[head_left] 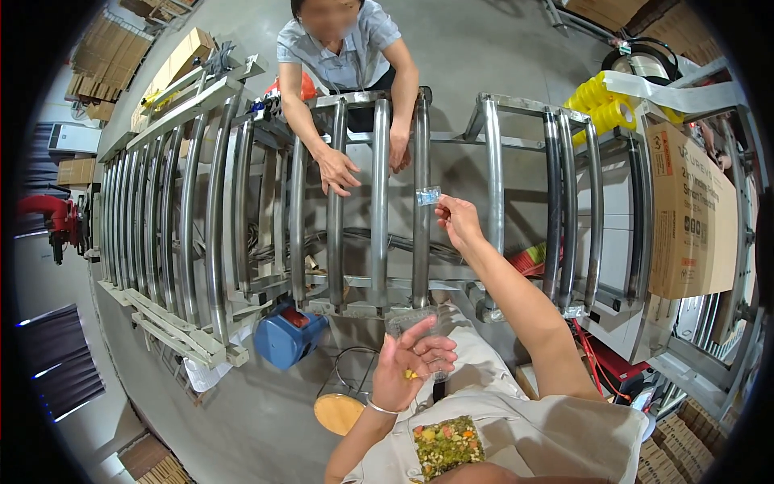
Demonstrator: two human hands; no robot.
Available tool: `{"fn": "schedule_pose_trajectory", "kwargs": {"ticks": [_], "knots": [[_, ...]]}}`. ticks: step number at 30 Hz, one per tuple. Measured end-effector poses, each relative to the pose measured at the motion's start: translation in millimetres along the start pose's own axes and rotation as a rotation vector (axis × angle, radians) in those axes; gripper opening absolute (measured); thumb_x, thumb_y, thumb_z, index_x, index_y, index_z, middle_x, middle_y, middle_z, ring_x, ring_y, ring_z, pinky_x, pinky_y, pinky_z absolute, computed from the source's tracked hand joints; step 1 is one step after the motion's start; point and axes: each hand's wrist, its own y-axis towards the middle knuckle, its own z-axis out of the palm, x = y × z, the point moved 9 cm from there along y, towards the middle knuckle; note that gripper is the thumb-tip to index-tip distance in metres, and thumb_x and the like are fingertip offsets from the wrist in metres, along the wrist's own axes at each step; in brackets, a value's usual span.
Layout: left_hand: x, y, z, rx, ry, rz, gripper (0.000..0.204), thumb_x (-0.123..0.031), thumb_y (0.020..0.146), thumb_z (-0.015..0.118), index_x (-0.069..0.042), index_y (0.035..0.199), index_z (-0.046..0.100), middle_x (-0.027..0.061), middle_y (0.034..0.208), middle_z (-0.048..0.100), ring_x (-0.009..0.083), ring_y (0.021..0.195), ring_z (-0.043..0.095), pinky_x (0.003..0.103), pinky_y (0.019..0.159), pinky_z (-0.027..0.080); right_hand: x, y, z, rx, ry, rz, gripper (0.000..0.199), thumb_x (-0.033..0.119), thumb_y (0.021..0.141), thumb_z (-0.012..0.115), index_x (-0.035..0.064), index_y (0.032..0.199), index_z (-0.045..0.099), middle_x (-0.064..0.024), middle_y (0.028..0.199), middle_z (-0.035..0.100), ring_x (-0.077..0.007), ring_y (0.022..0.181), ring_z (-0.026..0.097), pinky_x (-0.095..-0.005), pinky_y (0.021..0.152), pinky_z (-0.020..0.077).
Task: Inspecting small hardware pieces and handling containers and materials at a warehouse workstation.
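Pinching a small clear packet with blue contents (pixel 427 196) between thumb and fingers, my right hand (pixel 458 222) had it by one edge only, stretched out over the conveyor rollers. The packet showed in front of a dark steel roller (pixel 422 258); I could not tell whether they touched. With so little of the film caught, a slackened pinch could have let it slip, and the gap between rollers was wide enough to swallow it. Across from me a co-worker's hand (pixel 337 171) hung over the rollers, near enough that a sudden reach might have knocked the packet askew.

My left hand (pixel 407 367) was turned palm up, fingers half bent, a yellow bit (pixel 410 374) at the palm, whether gripped or merely resting I could not tell. Tipping that palm could have spilled it. Beyond the fingers showed clear plastic (pixel 399 323), its hold on anything unclear.
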Motion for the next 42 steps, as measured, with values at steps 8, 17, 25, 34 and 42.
{"fn": "schedule_pose_trajectory", "kwargs": {"ticks": [8, 17, 25, 34, 42], "knots": [[-7, 3, 5, 0.023, 0.013, 0.005, 0.063, -0.053, 0.092, 0.019, -0.006, 0.132, 0.034, 0.0209, 0.112, 0.053, 0.0280, 0.100, 0.054, 0.043, 0.086, 0.042, 1, 2, 5, 0.027, 0.011, 0.007, 0.010, 0.016, 0.082, 0.058, 0.0066, 0.078, 0.058, -0.0002, 0.071, 0.059, -0.0080, 0.063, 0.055, -0.0214, 0.049, 0.0410], [-18, -20, 13, 0.065, 0.040, 0.041, 0.064, -0.053, 0.092, 0.018, -0.005, 0.132, 0.033, 0.0202, 0.111, 0.054, 0.0273, 0.099, 0.054, 0.042, 0.087, 0.042, 22, -71, 54, 0.290, -0.025, -0.037, 0.011, 0.012, 0.086, 0.053, 0.0026, 0.084, 0.057, -0.0058, 0.074, 0.062, -0.0106, 0.064, 0.058, -0.0210, 0.053, 0.0450], [-9, -82, 1, 0.177, 0.062, 0.058, 0.064, -0.052, 0.092, 0.021, -0.003, 0.133, 0.031, 0.0208, 0.112, 0.053, 0.0286, 0.101, 0.054, 0.041, 0.086, 0.043, 35, -189, 94, 0.435, -0.191, -0.298, 0.009, 0.007, 0.080, 0.063, 0.0008, 0.081, 0.056, -0.0046, 0.069, 0.059, -0.0085, 0.058, 0.055, -0.0210, 0.053, 0.0457], [0, -185, -32, 0.198, 0.053, 0.050, 0.063, -0.053, 0.091, 0.025, -0.004, 0.131, 0.033, 0.0207, 0.111, 0.054, 0.0283, 0.100, 0.054, 0.042, 0.085, 0.044, 3, -358, 138, 0.630, -0.433, -0.542, 0.010, 0.008, 0.081, 0.063, 0.0042, 0.080, 0.054, 0.0006, 0.069, 0.056, -0.0036, 0.059, 0.050, -0.0182, 0.053, 0.0414], [38, -242, -44, 0.275, 0.054, -0.041, 0.066, -0.055, 0.089, 0.028, -0.004, 0.131, 0.033, 0.0217, 0.110, 0.054, 0.0305, 0.098, 0.056, 0.043, 0.084, 0.046, -40, -447, 104, 0.531, -0.463, -0.612, 0.010, 0.007, 0.081, 0.063, 0.0036, 0.083, 0.054, 0.0010, 0.071, 0.056, -0.0036, 0.060, 0.050, -0.0172, 0.054, 0.0403]]}}
